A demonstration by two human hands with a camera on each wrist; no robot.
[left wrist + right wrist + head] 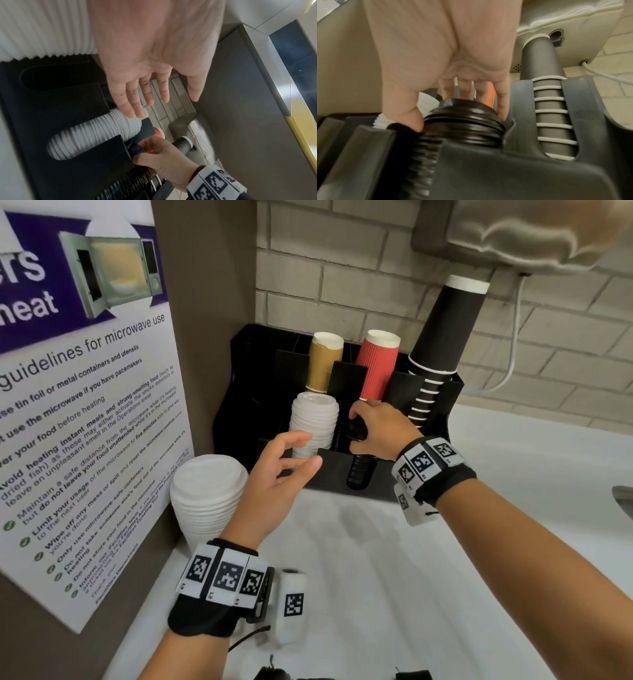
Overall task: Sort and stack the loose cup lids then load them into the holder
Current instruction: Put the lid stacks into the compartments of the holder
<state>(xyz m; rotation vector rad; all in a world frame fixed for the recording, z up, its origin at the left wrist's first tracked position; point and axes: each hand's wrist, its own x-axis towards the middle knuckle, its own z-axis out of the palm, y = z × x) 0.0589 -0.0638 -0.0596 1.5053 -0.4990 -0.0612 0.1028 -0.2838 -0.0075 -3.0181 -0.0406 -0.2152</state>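
A black holder (330, 469) stands against the brick wall. One front slot holds a stack of white lids (313, 422); the slot to its right holds a stack of black lids (359, 472). My right hand (358, 429) grips the top of the black stack, with the thumb (412, 120) on one side of the black lids (462, 121) and the fingers behind. My left hand (310, 450) hovers open just in front of the white lids in the holder (96, 135), holding nothing. A larger loose stack of white lids (209, 498) stands on the counter at the holder's left.
Tan cups (323, 361), red cups (376, 364) and a tall stack of black cups (442, 337) fill the holder's rear slots. A microwave poster (85, 405) covers the left panel. The white counter (411, 577) spreads in front; a sink edge (623, 498) shows far right.
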